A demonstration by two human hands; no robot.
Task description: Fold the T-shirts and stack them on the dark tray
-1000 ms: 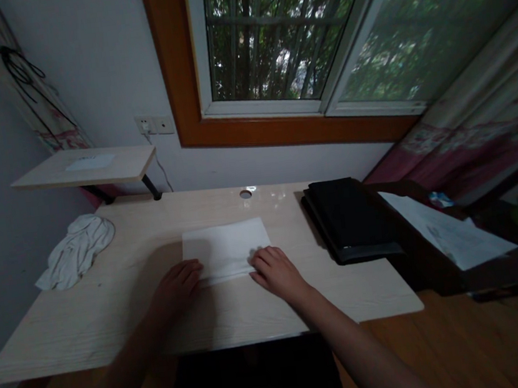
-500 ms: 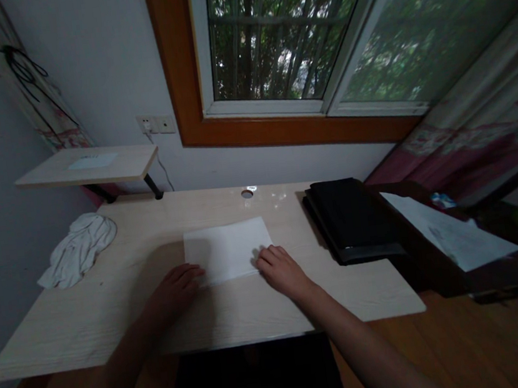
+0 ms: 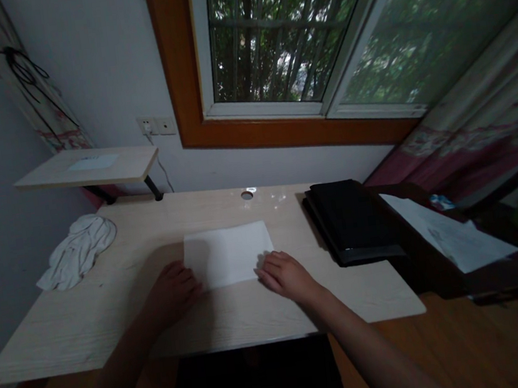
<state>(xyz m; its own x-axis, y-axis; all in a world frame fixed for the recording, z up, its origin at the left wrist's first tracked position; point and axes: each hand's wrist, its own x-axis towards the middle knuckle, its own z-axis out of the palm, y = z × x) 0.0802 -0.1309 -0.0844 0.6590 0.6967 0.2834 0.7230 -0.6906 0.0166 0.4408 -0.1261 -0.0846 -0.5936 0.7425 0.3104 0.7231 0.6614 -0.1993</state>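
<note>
A white sheet of paper [image 3: 228, 254] lies on the light wooden desk, nearly flat, with its long side toward me. My left hand [image 3: 175, 287] is at the near left corner, its fingers curled over the left edge and the thumb by the near edge. At the near right corner, my right hand [image 3: 285, 276] has bent fingers and the thumb pinching at the paper's edge. Shadow darkens the left hand and the paper's left part, and the fingertips' exact hold there is hard to see.
A white crumpled cloth [image 3: 79, 250] lies at the desk's left. Black folders [image 3: 351, 220] are stacked on the right, beside a side table with a printed sheet [image 3: 447, 230]. A small raised shelf [image 3: 90, 167] stands at the back left. The desk [image 3: 255, 320] has a cable hole at the back.
Both hands have shifted slightly on the paper's near corners. The left fingers have drawn back to the left edge; the right thumb now shows at the near corner. The paper stays on the desk.
</note>
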